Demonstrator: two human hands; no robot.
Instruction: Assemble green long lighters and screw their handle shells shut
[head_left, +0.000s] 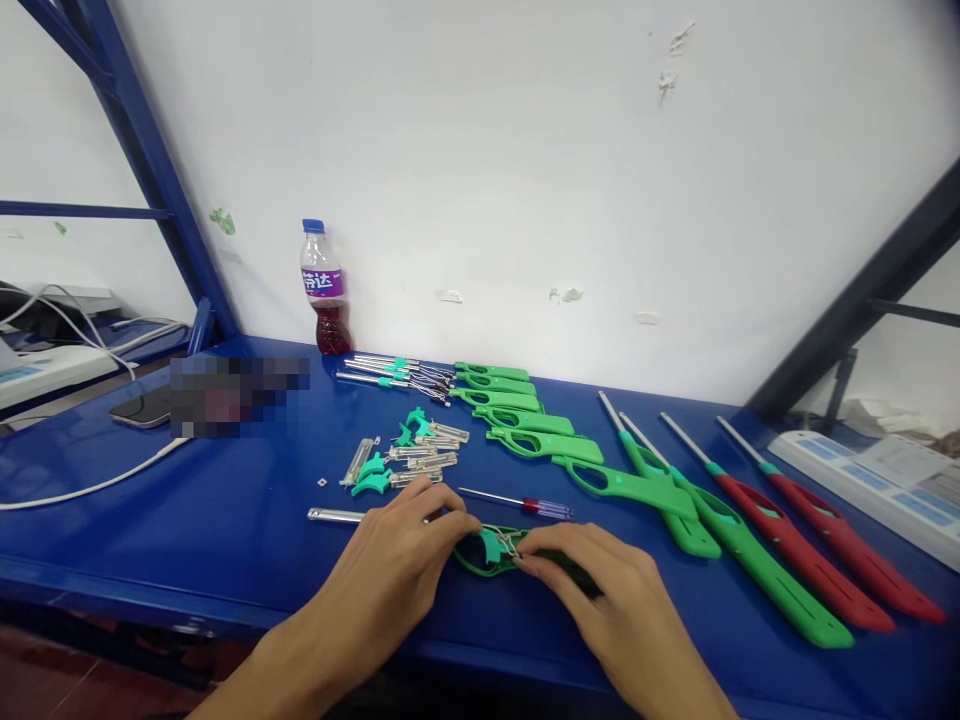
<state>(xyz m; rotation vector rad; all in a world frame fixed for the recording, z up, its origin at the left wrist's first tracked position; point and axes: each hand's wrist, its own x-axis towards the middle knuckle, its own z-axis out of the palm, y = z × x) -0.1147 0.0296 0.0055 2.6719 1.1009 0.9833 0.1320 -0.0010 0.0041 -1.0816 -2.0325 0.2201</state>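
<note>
An opened long-nosed lighter lies at the front of the table, its green shell half (487, 572) between my two hands. Inside it sit a teal trigger (492, 546) and thin bent wires (510, 543). Its metal tube (335, 516) sticks out to the left from under my left hand (409, 550), whose fingers are closed around the tube end of the lighter; the exact grip is hidden. My right hand (611, 590) pinches with thumb and index finger at the wires and covers the handle end. Just behind lies a screwdriver (547, 509) with a clear and red handle.
Behind are teal triggers (373, 483), clear fuel tanks (427, 461), metal tubes with wires (382, 367) and several green shell halves (544, 447). Assembled green (780, 570) and red lighters (817, 560) lie right, near a power strip (862, 480). A bottle (326, 300) and phone (142, 407) stand left.
</note>
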